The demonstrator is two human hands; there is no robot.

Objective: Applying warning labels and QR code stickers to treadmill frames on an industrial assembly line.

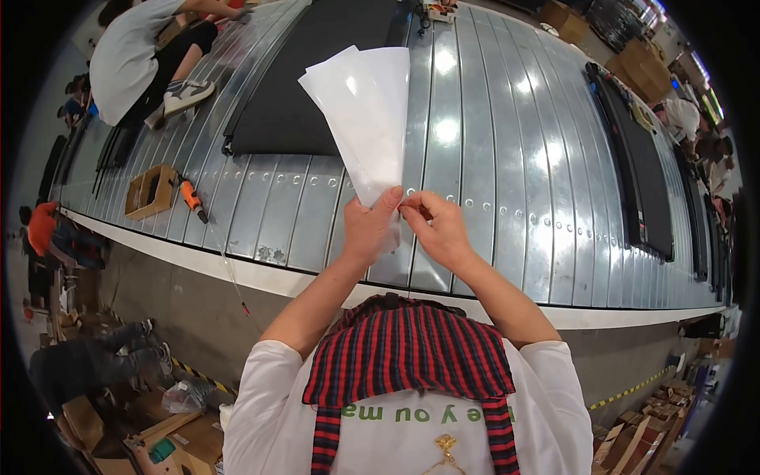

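Several glossy white paper-like sheets [368, 119], fanned at the far end, are clamped in the bare left hand [367, 228] above a slatted silver metal surface [475, 158], partly hiding a flat black panel [293, 103]. The bare right hand [438, 229] bunches its fingertips at their edge; whether it pinches them, I cannot tell.

We see smooth, glossy white sheets [368, 111], paper or plastic, we cannot tell. Our bench [467, 103] is shiny metal; toward its near left corner, a cardboard box [164, 195] looks matt. The broad black panel [293, 111] toward the far edge is matt, our striped apron [408, 348] cloth.
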